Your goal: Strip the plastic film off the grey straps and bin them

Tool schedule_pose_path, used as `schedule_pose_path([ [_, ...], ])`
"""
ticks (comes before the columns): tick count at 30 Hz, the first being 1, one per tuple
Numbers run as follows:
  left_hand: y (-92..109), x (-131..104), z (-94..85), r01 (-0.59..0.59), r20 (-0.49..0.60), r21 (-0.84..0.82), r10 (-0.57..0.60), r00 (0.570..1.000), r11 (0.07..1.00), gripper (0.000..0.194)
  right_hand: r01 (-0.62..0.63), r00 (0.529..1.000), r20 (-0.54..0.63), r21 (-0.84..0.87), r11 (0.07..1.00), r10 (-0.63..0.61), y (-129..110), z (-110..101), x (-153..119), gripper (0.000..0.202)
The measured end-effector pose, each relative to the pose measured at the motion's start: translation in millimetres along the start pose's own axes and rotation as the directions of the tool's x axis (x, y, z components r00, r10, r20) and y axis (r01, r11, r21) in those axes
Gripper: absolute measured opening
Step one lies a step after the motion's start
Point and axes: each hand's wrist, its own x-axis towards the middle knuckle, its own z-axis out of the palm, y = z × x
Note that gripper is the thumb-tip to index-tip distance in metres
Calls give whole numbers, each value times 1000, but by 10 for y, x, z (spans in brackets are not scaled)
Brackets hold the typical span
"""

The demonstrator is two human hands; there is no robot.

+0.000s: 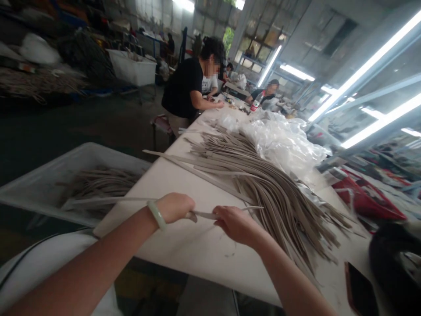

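One thin grey-beige strip (pixel 206 215) runs between my hands above the near part of the table (pixel 158 237). My left hand (pixel 176 208), below a pale green bangle, is closed around it; a length of strip trails leftward toward the white bin. My right hand (pixel 235 223) pinches the same strip a short way to the right, and its end sticks out past the fingers. Just beyond my right hand lies a large pile of similar grey-beige strips (pixel 272 180), spread lengthwise over the table. The material of the strips I cannot make out.
A white bin (pixel 88 151) holding more strips stands left of the table. Clear plastic sheeting (pixel 283 138) lies behind the pile. A phone (pixel 362 287) rests at the near right, beside a black object (pixel 396 263). A person in black (pixel 184 83) leans over the far end.
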Motion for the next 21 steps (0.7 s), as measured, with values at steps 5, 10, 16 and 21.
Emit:
schedule_pose_path([
  [5, -109, -2, -43, 90, -58, -102, -96, 994, 991, 33, -61, 998, 13, -23, 998, 61, 291, -41, -86, 21],
  [10, 312, 250, 195, -52, -102, -172, 35, 994, 984, 26, 28, 999, -16, 52, 998, -27, -49, 194, 100, 21],
  [16, 305, 229, 203, -27, -187, -278, -27, 982, 960, 45, -66, 980, -186, 46, 997, 74, 90, 243, 90, 24],
  [21, -300, -117, -84, 156, -108, -412, -218, 970, 898, 30, -389, 723, -578, 112, 915, 378, 769, -113, -153, 28],
])
